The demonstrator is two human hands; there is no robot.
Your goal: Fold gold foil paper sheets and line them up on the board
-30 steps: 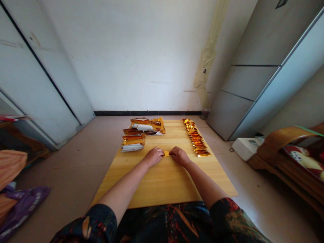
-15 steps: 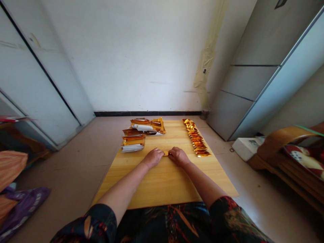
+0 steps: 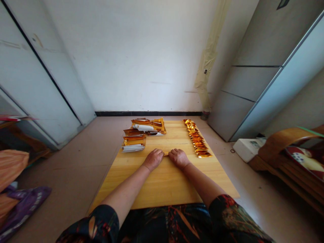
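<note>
Both hands lie knuckles-up on the wooden board [image 3: 164, 189], fists loosely curled and nearly meeting at its middle. The left hand [image 3: 153, 158] and the right hand [image 3: 178, 157] each close on one end of a strip of gold paper [image 3: 166, 154]. Only a thin sliver of it shows in the gap between them. The fingertips are tucked under the knuckles, so how they pinch the paper cannot be made out, nor can the paper's shape.

Both forearms run bare from dark patterned sleeves at the bottom edge, where the picture cuts them off, and angle inward toward each other.

Beyond the left hand sits a stack of gold and white sheets [image 3: 134, 142], with a second, looser pile [image 3: 148, 125] farther back. Just past the right hand, a row of folded gold pieces [image 3: 197, 140] runs along the board's right side toward the white wall [image 3: 152, 60].

The board rests low over a pale tiled floor [image 3: 76, 162]. A grey cabinet [image 3: 253, 84] stands to the right, with a white box [image 3: 246, 148] and a wooden chair [image 3: 291, 145] near it. A purple bag [image 3: 22, 206] is partly cut off at the left edge.
</note>
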